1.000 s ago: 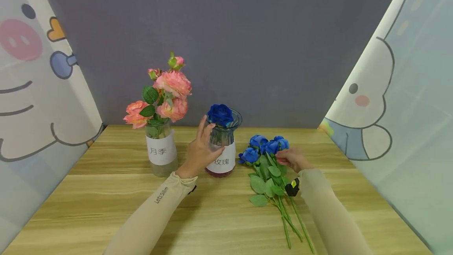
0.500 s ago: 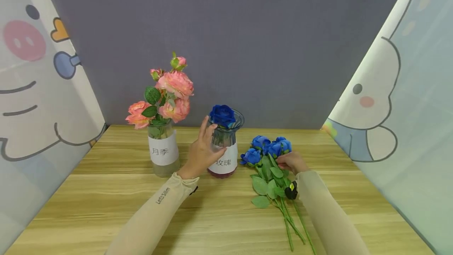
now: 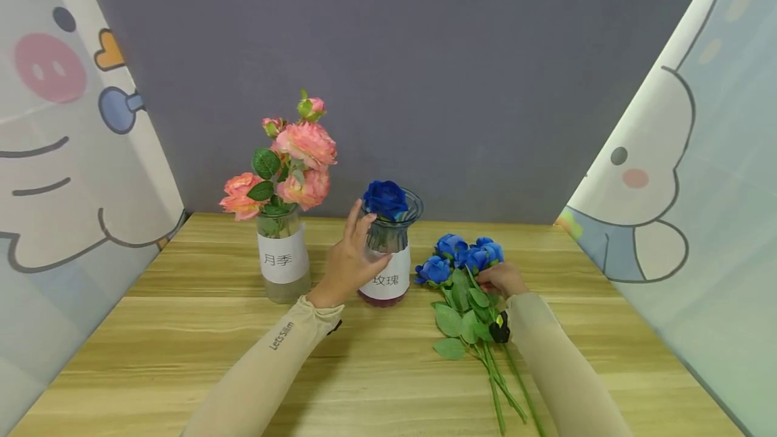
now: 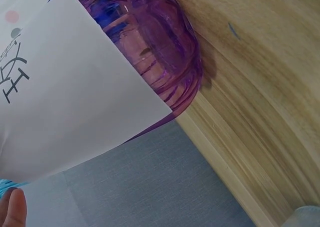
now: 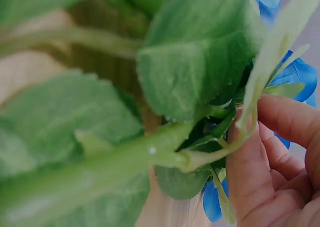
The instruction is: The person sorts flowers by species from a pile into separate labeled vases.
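Note:
My left hand [image 3: 347, 263] holds the glass vase [image 3: 394, 240] at its left side, thumb across the front and fingers up by the neck. One blue rose [image 3: 386, 199] stands in this vase, its bloom at the rim. In the left wrist view the vase's purple base [image 4: 175, 62] and white paper label [image 4: 85, 97] show, with a fingertip at the lower left. To the right, several blue roses [image 3: 434, 270] lie on the table. My right hand [image 3: 504, 279] pinches a green rose stem [image 5: 235, 144] just below the blooms, between thumb and fingers.
Left of the vase stands a clear glass vase [image 3: 286, 288] with a white label and pink flowers [image 3: 306, 143]. Loose rose stems [image 3: 499, 390] reach toward the front of the wooden table [image 3: 152, 349]. A grey panel [image 3: 425, 73] closes the back; cartoon-printed panels flank both sides.
My right hand has moved in closer among the rose stems below the blooms, its fingers now pinching. The left hand stays at the vase; the whole view has shifted slightly.

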`<state>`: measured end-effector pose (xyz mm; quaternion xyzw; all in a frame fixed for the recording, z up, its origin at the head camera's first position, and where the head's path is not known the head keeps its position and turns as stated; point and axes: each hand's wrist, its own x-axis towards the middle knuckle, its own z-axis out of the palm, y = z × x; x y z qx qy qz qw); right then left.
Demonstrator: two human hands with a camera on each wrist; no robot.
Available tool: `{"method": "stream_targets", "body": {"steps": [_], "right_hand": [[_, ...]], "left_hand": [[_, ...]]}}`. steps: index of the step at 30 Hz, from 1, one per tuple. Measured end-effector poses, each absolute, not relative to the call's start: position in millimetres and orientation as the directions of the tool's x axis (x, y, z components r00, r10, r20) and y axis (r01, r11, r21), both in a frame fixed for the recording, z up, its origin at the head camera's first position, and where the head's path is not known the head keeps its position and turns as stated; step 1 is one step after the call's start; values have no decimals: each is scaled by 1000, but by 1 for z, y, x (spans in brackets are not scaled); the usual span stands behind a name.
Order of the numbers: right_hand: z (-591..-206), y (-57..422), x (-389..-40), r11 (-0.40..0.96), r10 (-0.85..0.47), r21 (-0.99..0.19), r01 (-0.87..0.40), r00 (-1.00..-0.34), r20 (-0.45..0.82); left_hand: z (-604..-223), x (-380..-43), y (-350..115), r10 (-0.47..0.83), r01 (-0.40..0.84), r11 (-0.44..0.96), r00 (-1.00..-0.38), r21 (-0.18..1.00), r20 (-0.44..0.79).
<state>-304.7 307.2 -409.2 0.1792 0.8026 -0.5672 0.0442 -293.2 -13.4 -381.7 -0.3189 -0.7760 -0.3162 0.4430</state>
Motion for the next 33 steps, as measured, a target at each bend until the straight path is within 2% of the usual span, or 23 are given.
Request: {"method": "stream_targets", "body": {"steps": [8, 16, 22, 33], "right_hand": [[-411, 310, -305, 297, 246, -892, 342, -930, -274], [-412, 313, -306, 427, 211, -828, 362, -931, -298], [-411, 308, -307, 518, 166, -796, 314, -949, -266], [-410, 305, -310, 473, 195, -831, 294, -954, -226]], "left_hand": [[-381, -292, -11, 214, 770, 605, -403, 203, 890], [-383, -294, -11, 216, 770, 614, -376, 174, 901], [-383, -294, -12, 212, 766, 619, -378, 176, 901], [-382, -294, -12, 209, 764, 618, -385, 184, 899]]}}
